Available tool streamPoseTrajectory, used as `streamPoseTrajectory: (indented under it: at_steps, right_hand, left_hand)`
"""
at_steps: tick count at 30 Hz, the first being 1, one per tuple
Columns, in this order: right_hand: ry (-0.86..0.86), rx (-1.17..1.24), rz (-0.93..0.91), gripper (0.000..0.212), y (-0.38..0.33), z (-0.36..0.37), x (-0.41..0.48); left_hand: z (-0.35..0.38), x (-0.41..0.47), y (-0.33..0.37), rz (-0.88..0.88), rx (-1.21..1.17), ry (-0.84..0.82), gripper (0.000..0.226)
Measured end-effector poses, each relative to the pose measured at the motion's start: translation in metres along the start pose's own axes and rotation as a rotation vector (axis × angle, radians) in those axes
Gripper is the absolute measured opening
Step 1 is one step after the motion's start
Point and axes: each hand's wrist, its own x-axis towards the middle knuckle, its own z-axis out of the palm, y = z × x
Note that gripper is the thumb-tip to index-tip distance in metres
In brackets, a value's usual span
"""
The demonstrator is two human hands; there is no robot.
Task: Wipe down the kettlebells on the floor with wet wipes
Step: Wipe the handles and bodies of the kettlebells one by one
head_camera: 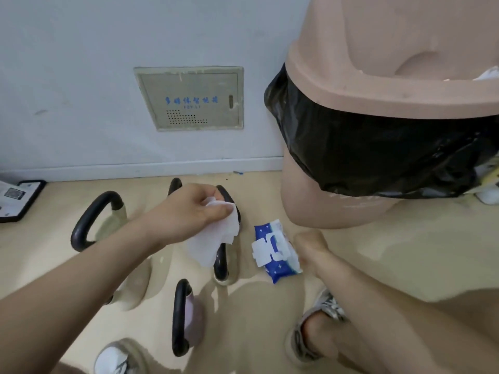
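The grip of the left hand (194,209) is closing round a wet wipe (213,238): fingers and thumb are curling over its upper edge and pressing it onto the black handle of the middle kettlebell (221,263), while the loose lower part is hanging free over the handle. The wipe is probably being bunched at the top so that pressure falls on the bar, with the slack trailing behind. The grip of the right hand (310,242) is lying just beside the pack of wet wipes (275,252). Its fingers are turned away, so whether it is open, closed or touching the pack cannot be told; it is likely waiting there to steady the pack or draw another sheet.

The middle kettlebell is standing on the floor (378,265) between the pack and the left kettlebell (89,220), with the near kettlebell (179,319) closer to the person's shoe (318,319). Its handle is pointing upward, and the long axis of the loop is running from the wall (81,76) side toward the person, so a stroke along the bar seems the natural motion. The pack is lying flap-up and open, its long axis roughly parallel to that handle. The bin (351,63) with a black liner (378,152) is standing close on the right, presumably for used wipes.
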Motion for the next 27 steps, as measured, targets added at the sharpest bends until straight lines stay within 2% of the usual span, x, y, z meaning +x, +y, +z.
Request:
streamPoseTrajectory:
  at_steps: [3, 6, 8, 10, 12, 15, 18, 21, 23, 25, 27]
  right_hand:
    - [-0.395, 0.218, -0.062, 0.023, -0.033, 0.007, -0.023]
    - [-0.872, 0.247, -0.192, 0.072, -0.073, 0.004, -0.056]
    - [-0.996, 0.244, -0.336, 0.075, -0.092, 0.008, -0.079]
    - [-0.924, 0.219, -0.492, 0.059, -0.102, 0.013, -0.093]
    - [-0.837, 0.277, -0.535, 0.049, -0.108, 0.013, -0.097]
    - [-0.88, 0.373, -0.456, 0.055, -0.106, 0.008, -0.101]
    - [-0.916, 0.591, -0.372, 0.054, -0.102, 0.006, -0.108]
    - [-0.857, 0.786, -0.341, 0.039, -0.102, 0.011, -0.12]
    - [-0.682, 0.791, -0.369, 0.025, -0.104, 0.016, -0.129]
    - [-0.382, 0.694, -0.444, 0.01, -0.106, 0.02, -0.139]
    - [-0.02, 0.484, -0.612, 0.007, -0.106, 0.02, -0.145]
  left_hand:
    - [0.005, -0.001, 0.001, 0.0, -0.04, -0.02, 0.044]
    - [0.004, 0.0, 0.006, -0.002, -0.223, 0.035, 0.044]
    - [0.0, 0.002, 0.009, -0.018, -0.344, 0.072, 0.048]
    - [-0.006, 0.003, 0.01, -0.025, -0.418, 0.152, 0.049]
    - [-0.013, 0.004, 0.011, -0.016, -0.455, 0.28, 0.042]
    - [-0.027, 0.002, 0.01, -0.019, -0.488, 0.451, 0.03]
    - [-0.038, -0.003, 0.01, -0.05, -0.532, 0.468, 0.027]
    - [-0.04, -0.01, 0.012, -0.052, -0.524, 0.453, 0.023]
    - [-0.039, -0.015, 0.014, 0.001, -0.431, 0.508, 0.023]
    - [-0.038, -0.022, 0.018, 0.105, -0.281, 0.622, 0.021]
    - [-0.039, -0.03, 0.018, 0.247, 0.078, 0.738, 0.017]
